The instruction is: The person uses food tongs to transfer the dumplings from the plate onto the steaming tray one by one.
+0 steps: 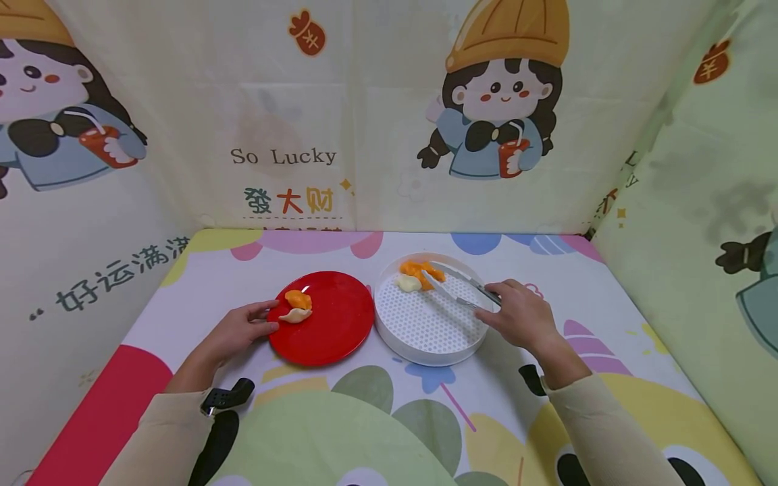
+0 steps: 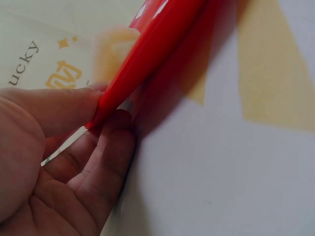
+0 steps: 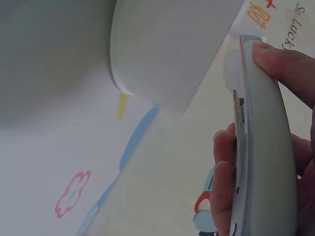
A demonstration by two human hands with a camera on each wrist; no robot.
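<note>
My left hand [image 1: 243, 331] pinches the left rim of a red plate [image 1: 334, 324], thumb above and fingers beneath, as the left wrist view shows. On the plate's left side lie an orange dumpling [image 1: 298, 300] and a whitish dumpling [image 1: 296, 315]. Metal tongs [image 3: 263, 137] are in my right hand [image 1: 521, 316], gripped by their handles. The tongs' tips reach a cluster of orange dumplings [image 1: 419, 271] inside a round white steamer tray [image 1: 437, 331] with a perforated base. Whether the tips pinch one, I cannot tell. Beside the cluster sits another whitish dumpling [image 1: 408, 283].
The plate and tray stand side by side, nearly touching, on a table with a colourful printed cloth [image 1: 292, 432]. Pale printed sheets [image 1: 377, 121] rise behind and at both sides. A dark band [image 1: 227, 397] is around my left wrist.
</note>
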